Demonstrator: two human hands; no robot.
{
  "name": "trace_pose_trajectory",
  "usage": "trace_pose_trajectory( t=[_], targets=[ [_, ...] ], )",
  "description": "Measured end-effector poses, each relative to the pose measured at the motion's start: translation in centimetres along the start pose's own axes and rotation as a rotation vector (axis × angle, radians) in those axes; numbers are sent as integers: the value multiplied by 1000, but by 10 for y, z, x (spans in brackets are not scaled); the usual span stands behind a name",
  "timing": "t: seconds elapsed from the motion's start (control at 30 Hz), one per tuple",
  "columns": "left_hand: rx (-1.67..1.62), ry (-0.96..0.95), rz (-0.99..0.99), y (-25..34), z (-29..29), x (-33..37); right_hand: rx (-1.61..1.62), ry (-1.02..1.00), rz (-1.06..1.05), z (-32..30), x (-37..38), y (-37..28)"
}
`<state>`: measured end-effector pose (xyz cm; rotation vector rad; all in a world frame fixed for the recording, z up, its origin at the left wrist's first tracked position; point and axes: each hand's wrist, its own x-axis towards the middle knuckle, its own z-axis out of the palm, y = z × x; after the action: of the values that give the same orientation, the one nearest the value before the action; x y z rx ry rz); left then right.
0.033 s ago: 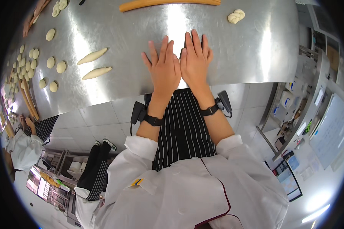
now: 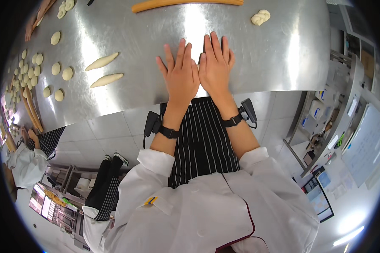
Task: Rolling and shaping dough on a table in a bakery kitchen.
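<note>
Side by side on the steel table (image 2: 143, 33), my left hand (image 2: 181, 80) and my right hand (image 2: 215, 74) lie palms down, fingers stretched forward and open. Their thumbs almost meet. A small pale sliver shows between them; whatever is under the palms is mostly hidden. Left of my left hand rest two tapered dough pieces, the upper dough strip (image 2: 102, 62) and the lower dough strip (image 2: 107, 80), apart from my fingers. A knotted dough piece (image 2: 261, 17) sits beyond my right hand, toward the far right.
A wooden rolling pin (image 2: 188, 5) lies across the far side. Several dough balls (image 2: 67, 74) are spread at the left, beside more wooden pins (image 2: 31, 109). Another person's hand (image 2: 28, 33) is at the far left, and a co-worker (image 2: 27, 164) stands by the left end.
Both hands have shifted forward very slightly. The dough pieces and the rolling pin lie where they were.
</note>
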<state>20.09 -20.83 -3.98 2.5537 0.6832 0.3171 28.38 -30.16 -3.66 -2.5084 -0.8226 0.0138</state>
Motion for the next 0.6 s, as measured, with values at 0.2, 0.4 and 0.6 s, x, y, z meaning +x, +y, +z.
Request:
trace_pose_trajectory(
  t=[0.2, 0.4, 0.6],
  targets=[
    [-53, -35, -41, 5, 7, -36, -13, -88, 10, -1, -24, 9],
    [-27, 37, 0, -13, 4, 27, 140, -80, -32, 1, 14, 25],
    [-478, 21, 13, -2, -13, -16, 295, -24, -54, -30, -29, -3]
  ],
)
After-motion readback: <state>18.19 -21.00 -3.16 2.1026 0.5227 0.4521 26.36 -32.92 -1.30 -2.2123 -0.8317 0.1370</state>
